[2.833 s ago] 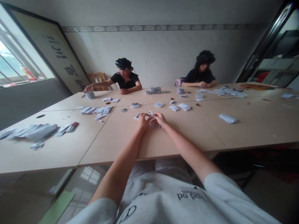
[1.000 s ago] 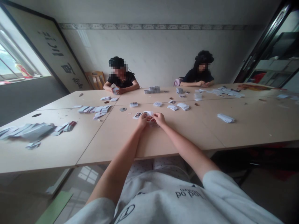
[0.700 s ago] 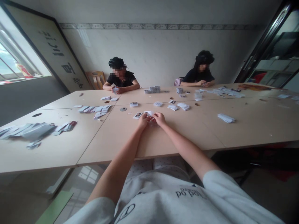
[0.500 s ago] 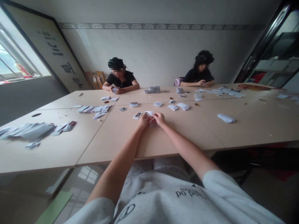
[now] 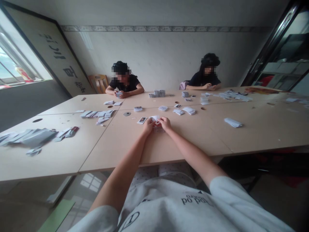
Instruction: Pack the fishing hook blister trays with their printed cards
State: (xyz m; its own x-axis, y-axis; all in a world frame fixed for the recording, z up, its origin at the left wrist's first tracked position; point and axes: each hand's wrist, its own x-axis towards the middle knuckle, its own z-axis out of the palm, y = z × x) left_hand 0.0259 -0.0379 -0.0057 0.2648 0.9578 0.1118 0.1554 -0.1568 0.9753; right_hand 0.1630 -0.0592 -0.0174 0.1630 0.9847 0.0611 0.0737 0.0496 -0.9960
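A white slip (image 5: 154, 118) is pinched between the fingertips of the left hand (image 5: 148, 124) and the right hand (image 5: 164, 122), at the near middle of the table (image 5: 116, 145). Below it, a red-marked piece (image 5: 158, 125) is partly hidden by the fingers. A dark-printed card (image 5: 142, 120) is laid just left of the left hand. Farther off, a white stack (image 5: 163, 108) is placed.

"Top?"
"Pale grey-white, short-sleeved cloth T-shirt (image 5: 166, 206), loose, wrinkled."
"Markings?"
"Dark printed lettering (image 5: 196, 200), upside down from here, partly lost in folds. Small dark triangle (image 5: 200, 192) by it. Dark ringed mark (image 5: 131, 221) toward the left sleeve (image 5: 103, 212)."
"Bottoms?"
"Pale cloth bottoms with small dark dots (image 5: 166, 170). Leg length hidden."
"Hands?"
"Left hand (image 5: 148, 125), right hand (image 5: 165, 123): both bare, forearms too."
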